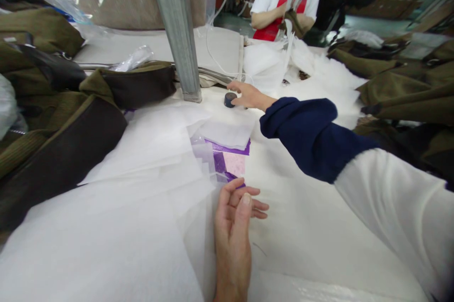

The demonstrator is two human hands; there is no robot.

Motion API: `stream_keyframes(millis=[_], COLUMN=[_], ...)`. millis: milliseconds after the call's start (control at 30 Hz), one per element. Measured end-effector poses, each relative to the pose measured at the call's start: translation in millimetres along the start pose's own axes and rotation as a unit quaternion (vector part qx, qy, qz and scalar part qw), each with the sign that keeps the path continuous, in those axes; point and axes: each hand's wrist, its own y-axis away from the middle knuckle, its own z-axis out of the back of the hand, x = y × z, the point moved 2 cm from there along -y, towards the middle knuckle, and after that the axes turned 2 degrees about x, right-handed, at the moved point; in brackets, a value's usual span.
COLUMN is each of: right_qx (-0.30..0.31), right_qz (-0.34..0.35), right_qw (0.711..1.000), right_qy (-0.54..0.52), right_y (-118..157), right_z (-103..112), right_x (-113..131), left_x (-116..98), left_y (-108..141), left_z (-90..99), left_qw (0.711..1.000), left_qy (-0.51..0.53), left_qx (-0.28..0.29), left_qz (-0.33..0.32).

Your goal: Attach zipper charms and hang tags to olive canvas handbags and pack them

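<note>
While the right hand [250, 96] reaches over the white tabletop [312, 226], its thumb and fingers stand apart around a small, squat, dark blue round object [229, 100]. That piece sits on the tabletop near the foot of a grey metal post [177, 32]; its top looks flat and duller than its side. The thumb overlaps its right edge, so contact cannot be told, and its material is too small to make out. The left hand [234, 226] has its fingers loosely bent and apart beside a purple-and-pink printed packet [235, 162], partly covered by a folded translucent white sheet [227, 133]. The left forearm is cut off below.
</note>
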Motion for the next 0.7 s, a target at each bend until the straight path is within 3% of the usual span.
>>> stream_keyframes(millis=[67,200,267,400,533,700], right_qx=[0.026,0.208,0.205,0.154,0.19,0.207], right_qz=[0.064,0.118,0.108,0.078,0.063,0.066], right_qw=[0.998,0.968,0.963,0.964,0.965,0.968], right_qy=[-0.002,0.078,0.135,0.202,0.168,0.124], right_y=[31,99,119,133,154,213], right_z=[4,-8,-17,-25,-3,28], right_x=[16,44,54,76,106,142], left_x=[-1,-1,0,3,6,8], left_y=[0,-1,0,-1,-3,-8], left_z=[-0.2,-0.6,-0.7,0.2,1.2,1.4], left_qw=[1.0,1.0,1.0,0.999,0.997,0.996], left_qy=[-0.001,0.002,-0.008,-0.038,-0.052,-0.018], left_qx=[0.0,0.009,0.009,0.015,0.043,0.079], left_qz=[-0.002,-0.011,-0.013,-0.019,-0.04,-0.04])
